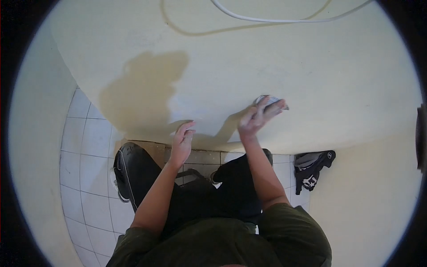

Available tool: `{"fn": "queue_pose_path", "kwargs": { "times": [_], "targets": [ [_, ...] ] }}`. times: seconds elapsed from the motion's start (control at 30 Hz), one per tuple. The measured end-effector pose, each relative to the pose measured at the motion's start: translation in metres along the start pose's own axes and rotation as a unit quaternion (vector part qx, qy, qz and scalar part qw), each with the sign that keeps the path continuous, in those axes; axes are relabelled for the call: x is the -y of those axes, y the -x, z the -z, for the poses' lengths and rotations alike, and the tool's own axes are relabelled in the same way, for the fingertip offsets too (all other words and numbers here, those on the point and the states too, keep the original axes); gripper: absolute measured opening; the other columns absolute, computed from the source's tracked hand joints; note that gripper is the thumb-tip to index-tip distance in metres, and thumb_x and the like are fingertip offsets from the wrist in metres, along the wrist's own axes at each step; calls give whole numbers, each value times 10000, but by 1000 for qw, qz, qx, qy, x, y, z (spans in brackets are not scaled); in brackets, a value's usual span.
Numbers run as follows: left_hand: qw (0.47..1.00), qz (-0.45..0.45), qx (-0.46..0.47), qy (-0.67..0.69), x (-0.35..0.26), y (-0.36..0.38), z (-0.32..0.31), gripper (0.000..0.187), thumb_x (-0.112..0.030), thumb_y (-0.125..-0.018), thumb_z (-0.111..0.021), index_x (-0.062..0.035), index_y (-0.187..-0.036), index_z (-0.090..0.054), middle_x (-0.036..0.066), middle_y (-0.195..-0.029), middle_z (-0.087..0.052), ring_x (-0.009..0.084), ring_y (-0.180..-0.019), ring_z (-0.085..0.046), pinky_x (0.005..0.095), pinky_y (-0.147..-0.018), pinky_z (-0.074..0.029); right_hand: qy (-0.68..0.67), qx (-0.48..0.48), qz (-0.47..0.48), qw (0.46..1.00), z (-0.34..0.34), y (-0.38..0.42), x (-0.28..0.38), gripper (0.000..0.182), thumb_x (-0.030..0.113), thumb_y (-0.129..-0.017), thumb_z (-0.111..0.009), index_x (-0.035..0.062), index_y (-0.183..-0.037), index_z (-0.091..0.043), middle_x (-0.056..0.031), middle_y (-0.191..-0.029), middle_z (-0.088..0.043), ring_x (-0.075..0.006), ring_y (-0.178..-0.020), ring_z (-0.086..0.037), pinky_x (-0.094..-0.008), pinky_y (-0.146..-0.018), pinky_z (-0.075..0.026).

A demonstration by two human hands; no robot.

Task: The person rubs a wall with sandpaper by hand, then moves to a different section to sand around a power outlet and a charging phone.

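Note:
Against the pale yellow wall point(222, 71), my right hand point(260, 115) presses a small whitish folded piece, perhaps sandpaper point(269, 100), with its fingers laid over it. Whitish dust shows on those fingers. My left hand point(183, 139) is raised near the lower part of the same wall, to the left of my right hand. Its fingers are slightly bent and apart, and nothing shows in them. Shadows of my head and arms fall on the wall.
A white cable point(275, 20) hangs across the wall at the top. A black and grey cloth item point(311, 169) lies on the tiled floor point(95, 178) at right. Brown flat material point(153, 151) is by my left knee. Side walls stand left and right.

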State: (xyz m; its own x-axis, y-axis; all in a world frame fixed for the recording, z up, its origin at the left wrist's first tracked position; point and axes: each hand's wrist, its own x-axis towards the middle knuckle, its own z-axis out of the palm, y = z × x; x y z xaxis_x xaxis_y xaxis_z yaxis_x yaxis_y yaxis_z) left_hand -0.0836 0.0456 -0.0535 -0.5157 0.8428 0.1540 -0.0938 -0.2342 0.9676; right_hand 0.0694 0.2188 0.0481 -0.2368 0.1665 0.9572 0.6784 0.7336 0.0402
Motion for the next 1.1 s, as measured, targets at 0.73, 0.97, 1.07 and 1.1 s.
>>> {"fn": "queue_pose_path", "kwargs": {
  "times": [0.73, 0.97, 1.07, 1.1],
  "targets": [
    [981, 135, -105, 87, -2, 3, 9, 215, -211, -1044, -502, -125, -1235, -550, 53, -1237, -610, 198, -1143, -626, 375, -928, -466, -74, 208, 144, 965, 5, -4, 30, 592, 207, -861, -689, 237, -1448, -621, -78, -1572, -491, -273, -1473, -431, -644, -1195, -227],
    [982, 140, -99, 83, 8, 3, 14, 254, -276, -1034, -531, -137, -1245, -546, 41, -1241, -606, 202, -1157, -622, 368, -926, -445, -78, 398, 406, 819, -43, 70, 10, 611, 210, -952, -561, 262, -1557, -491, -35, -1667, -370, -197, -1550, -305, -459, -1258, -245],
    [982, 149, -88, 71, 13, 0, 15, 254, -272, -1036, -527, -141, -1252, -546, 36, -1252, -605, 199, -1161, -622, 365, -920, -444, -107, 364, 417, 826, -33, 46, 4, 586, 169, -944, -569, 231, -1524, -526, -39, -1609, -454, -206, -1511, -376, -417, -1228, -309],
    [983, 148, -82, 71, 12, 1, 15, 252, -268, -1037, -524, -141, -1253, -548, 34, -1253, -605, 198, -1160, -622, 366, -919, -445, -135, 377, 339, 852, -24, 23, 7, 578, 171, -933, -588, 209, -1508, -545, -42, -1588, -477, -205, -1500, -392, -417, -1218, -320]
  ]
}}
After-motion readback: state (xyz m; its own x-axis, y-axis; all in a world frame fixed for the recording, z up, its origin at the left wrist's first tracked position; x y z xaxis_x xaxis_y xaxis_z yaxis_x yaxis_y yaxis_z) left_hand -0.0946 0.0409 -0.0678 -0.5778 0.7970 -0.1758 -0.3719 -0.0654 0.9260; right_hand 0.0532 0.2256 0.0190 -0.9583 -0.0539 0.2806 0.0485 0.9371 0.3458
